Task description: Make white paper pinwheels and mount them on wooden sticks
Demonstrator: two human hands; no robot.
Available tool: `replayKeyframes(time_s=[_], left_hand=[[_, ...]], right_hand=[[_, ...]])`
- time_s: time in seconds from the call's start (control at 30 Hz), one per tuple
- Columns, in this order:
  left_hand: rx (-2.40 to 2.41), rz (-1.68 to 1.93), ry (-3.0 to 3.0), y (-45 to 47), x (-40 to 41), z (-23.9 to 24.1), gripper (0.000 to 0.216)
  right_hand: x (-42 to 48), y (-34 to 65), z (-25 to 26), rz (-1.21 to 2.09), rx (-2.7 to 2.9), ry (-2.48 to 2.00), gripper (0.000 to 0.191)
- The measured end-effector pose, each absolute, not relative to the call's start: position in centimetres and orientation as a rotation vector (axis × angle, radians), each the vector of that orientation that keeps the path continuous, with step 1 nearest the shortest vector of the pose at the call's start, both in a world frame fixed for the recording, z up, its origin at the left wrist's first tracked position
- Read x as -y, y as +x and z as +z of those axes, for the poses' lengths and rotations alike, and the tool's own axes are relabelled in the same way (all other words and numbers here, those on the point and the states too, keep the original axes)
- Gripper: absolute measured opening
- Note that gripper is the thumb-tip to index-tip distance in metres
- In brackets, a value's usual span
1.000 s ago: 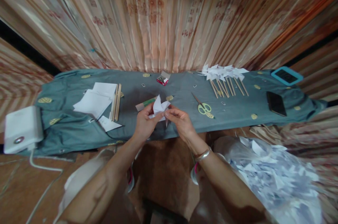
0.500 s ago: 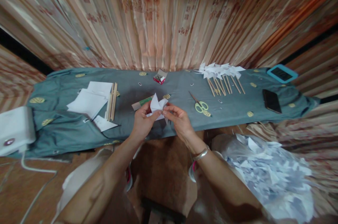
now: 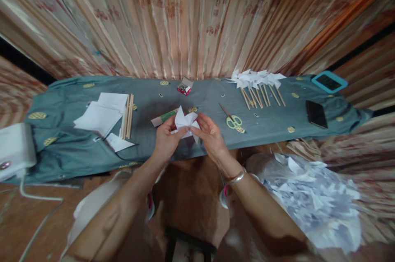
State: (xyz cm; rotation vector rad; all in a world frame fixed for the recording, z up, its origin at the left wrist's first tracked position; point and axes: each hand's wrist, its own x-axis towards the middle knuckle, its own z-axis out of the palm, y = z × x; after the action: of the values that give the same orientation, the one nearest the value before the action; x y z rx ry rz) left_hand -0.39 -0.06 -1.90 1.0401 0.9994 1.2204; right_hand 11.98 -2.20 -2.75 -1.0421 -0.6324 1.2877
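Both hands hold a white paper pinwheel [image 3: 185,120] above the near middle of the cloth-covered table. My left hand [image 3: 168,136] grips its left side, thumb pressed toward the centre. On the other side my right hand [image 3: 210,133] is closed on it, with its thumb also near the centre. The thumbs almost meet there; whether a pin sits between them is too small to tell. Just behind my left hand lies a flat green and tan box [image 3: 164,118], partly covered by the hand. Right of my right hand are scissors [image 3: 233,121] with light green handles.
Several pinwheels on sticks [image 3: 257,79] lie at the back right. Paper sheets [image 3: 98,117] and loose sticks [image 3: 128,117] are on the left. A small red box [image 3: 184,86] stands at the back, a phone [image 3: 316,114] at the right. A bag of white paper pieces [image 3: 311,200] sits below.
The pinwheel's blades now face the camera more openly, and my right fingers have spread further behind its right side. The whole view has shifted slightly.
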Motion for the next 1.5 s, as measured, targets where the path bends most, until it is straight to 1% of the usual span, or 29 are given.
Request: replayKeyframes(time_s=[0.23,0.5,0.8,1.07,1.5], left_hand=[[-0.989,1.221,1.012,-0.26,0.02,-2.17,0.043],[-0.99,1.223,0.976,-0.09,0.05,-2.32,0.042],[-0.988,1.215,0.971,0.16,0.18,-2.25,0.039],[-1.023,1.199,0.977,0.12,0.3,-2.13,0.026],[-1.009,1.174,0.973,-0.02,0.32,-2.32,0.032]], right_hand=[[2.3,12.13,-2.73,1.368,0.65,-0.978,0.061],[2.31,12.17,-2.55,1.352,0.617,-1.021,0.069],[2.46,12.34,-2.58,1.341,0.661,-1.045,0.071],[2.49,12.43,-2.56,1.324,0.671,-1.045,0.066],[2.39,12.69,-2.78,1.306,0.682,-1.073,0.07]])
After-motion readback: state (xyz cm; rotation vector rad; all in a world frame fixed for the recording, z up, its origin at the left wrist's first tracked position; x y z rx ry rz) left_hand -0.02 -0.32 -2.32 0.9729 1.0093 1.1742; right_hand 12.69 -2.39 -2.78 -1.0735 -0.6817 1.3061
